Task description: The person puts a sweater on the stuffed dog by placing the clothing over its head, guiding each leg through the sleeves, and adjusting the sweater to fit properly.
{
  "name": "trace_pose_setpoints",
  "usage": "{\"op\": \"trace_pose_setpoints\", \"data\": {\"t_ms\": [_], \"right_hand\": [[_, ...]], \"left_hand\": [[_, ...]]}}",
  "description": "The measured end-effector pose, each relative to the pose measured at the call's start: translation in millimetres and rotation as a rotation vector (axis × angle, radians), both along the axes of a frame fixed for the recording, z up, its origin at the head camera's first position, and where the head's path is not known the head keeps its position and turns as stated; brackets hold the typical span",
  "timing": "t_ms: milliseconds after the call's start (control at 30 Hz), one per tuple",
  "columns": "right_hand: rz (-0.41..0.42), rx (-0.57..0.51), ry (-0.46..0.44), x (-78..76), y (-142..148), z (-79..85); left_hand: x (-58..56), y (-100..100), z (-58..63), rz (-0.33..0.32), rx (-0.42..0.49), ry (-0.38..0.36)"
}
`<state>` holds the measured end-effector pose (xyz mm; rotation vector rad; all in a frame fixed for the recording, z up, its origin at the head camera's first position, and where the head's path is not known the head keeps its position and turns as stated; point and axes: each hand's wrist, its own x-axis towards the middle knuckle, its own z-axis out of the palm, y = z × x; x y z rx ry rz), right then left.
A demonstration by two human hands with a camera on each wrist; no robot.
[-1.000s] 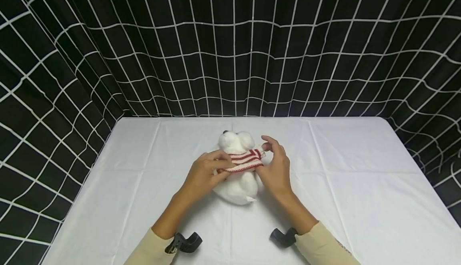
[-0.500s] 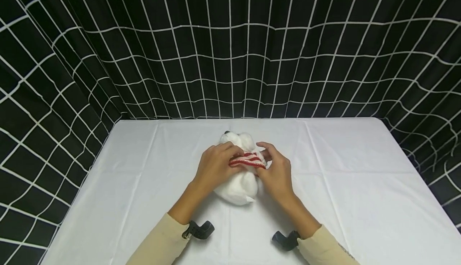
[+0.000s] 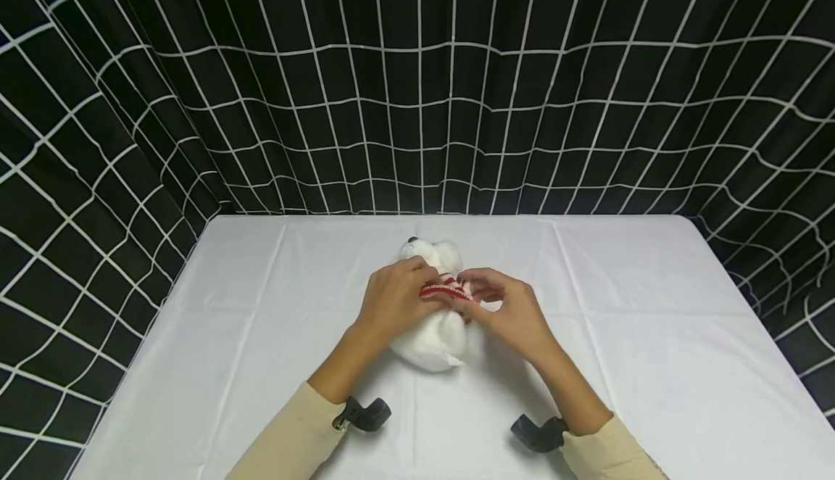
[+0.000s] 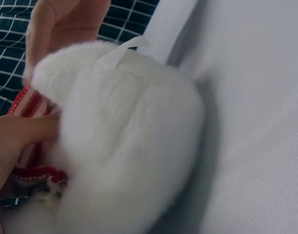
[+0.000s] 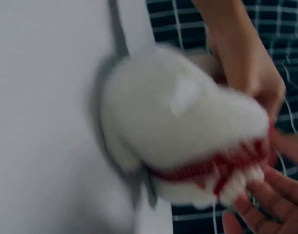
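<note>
A white plush animal (image 3: 427, 346) lies on the white-covered table, its head with a black nose (image 3: 412, 239) pointing away from me. Round its upper body is a small red-and-white striped knitted sweater (image 3: 446, 291). My left hand (image 3: 394, 299) grips the sweater's hem from the left, the thumb tucked under the cloth in the left wrist view. From the right, my right hand (image 3: 515, 313) holds the sweater's side between thumb and fingers, and the right wrist view shows those fingers (image 5: 273, 200) at the white knitted edge. Both hands cover much of the toy's middle.
The white tablecloth (image 3: 293, 262) has fold creases. Behind and beside the table hangs a black curtain (image 3: 424, 88) with a white grid. Dark curved wrist devices (image 3: 368, 415) stick out from both beige sleeves (image 3: 287, 433).
My left hand has moved right and over the sweater, bunching up its hem. My right hand's fingers have closed in toward it, its forearm swinging outward. The plush body has stayed in place.
</note>
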<state>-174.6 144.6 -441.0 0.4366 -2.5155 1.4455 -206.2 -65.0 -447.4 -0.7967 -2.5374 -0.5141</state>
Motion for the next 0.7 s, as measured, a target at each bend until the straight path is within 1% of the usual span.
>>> {"op": "trace_pose_setpoints", "data": {"t_ms": [33,100,167,233,300,367,467,567,700], "right_hand": [[-0.001,-0.014,-0.025,-1.4,6,1.9],[-0.037,-0.010,-0.047,-4.5,15,4.4],[-0.083,0.024,-0.043,-7.5,23,5.8],[-0.103,0.075,-0.038,-10.3,26,6.0],[-0.080,0.137,-0.037,-12.5,26,5.5],[-0.040,0.167,-0.046,-14.1,24,4.8],[-0.006,0.174,-0.059,-16.0,20,3.9],[-0.004,0.174,-0.065,-18.8,16,3.1],[0.032,0.187,-0.089,-24.1,12,2.6]], "left_hand": [[0.5,-1,0.1,-0.001,0.002,-0.019],[1.7,-2,1.5,-0.009,0.002,-0.056],[2.6,-4,4.4,-0.027,0.008,-0.092],[2.8,-5,7.1,-0.048,0.007,-0.122],[2.8,-7,9.3,-0.064,0.006,-0.145],[2.4,-7,10.6,-0.074,0.006,-0.160],[1.3,-7,10.2,-0.082,0.017,-0.175],[0.0,-8,7.4,-0.081,0.029,-0.182],[-1.5,-10,2.2,-0.077,0.056,-0.165]]}}
